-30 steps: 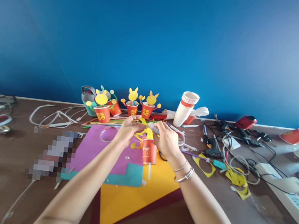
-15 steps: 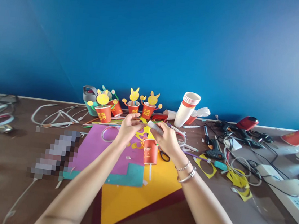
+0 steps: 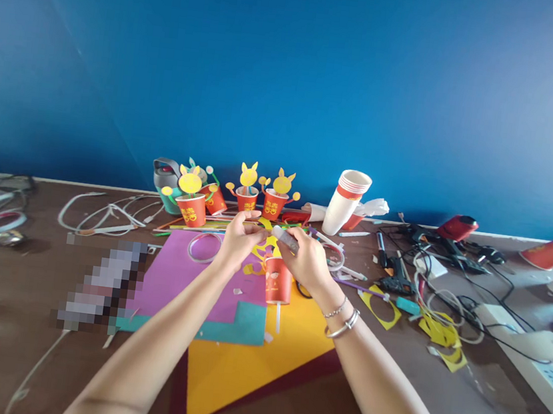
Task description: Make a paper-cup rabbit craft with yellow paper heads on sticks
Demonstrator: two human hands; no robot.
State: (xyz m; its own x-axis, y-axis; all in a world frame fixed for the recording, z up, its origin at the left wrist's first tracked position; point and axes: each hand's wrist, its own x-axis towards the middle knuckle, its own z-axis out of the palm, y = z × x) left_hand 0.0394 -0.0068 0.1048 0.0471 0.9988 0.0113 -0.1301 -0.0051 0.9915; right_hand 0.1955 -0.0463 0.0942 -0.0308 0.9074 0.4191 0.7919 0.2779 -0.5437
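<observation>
Clearly, the tube (image 3: 285, 237) was up between the two hands, its pale end pointing at the left one. The right hand (image 3: 311, 259) had it gripped in curled fingers; the left hand (image 3: 236, 242) held its thumb and forefinger close together, and whether anything was pinched there could not be told. Just below them sat a red cup (image 3: 278, 284), with a white strip (image 3: 277, 318) sticking out at its near end and black scissors (image 3: 304, 291) partly hidden beside it. Under and around the cup lay purple paper (image 3: 172, 275), teal paper (image 3: 249, 328) and orange paper (image 3: 230, 379), a tape ring (image 3: 189, 250) resting on the purple. Further back, three yellow rabbit heads (image 3: 189, 181) rose from cups near the blue wall (image 3: 291, 88), left of a tall cup stack (image 3: 339, 211). Rightward on the counter (image 3: 333, 402) were yellow offcuts (image 3: 369, 312), a glue gun (image 3: 398, 281) and a power strip (image 3: 533, 373).
</observation>
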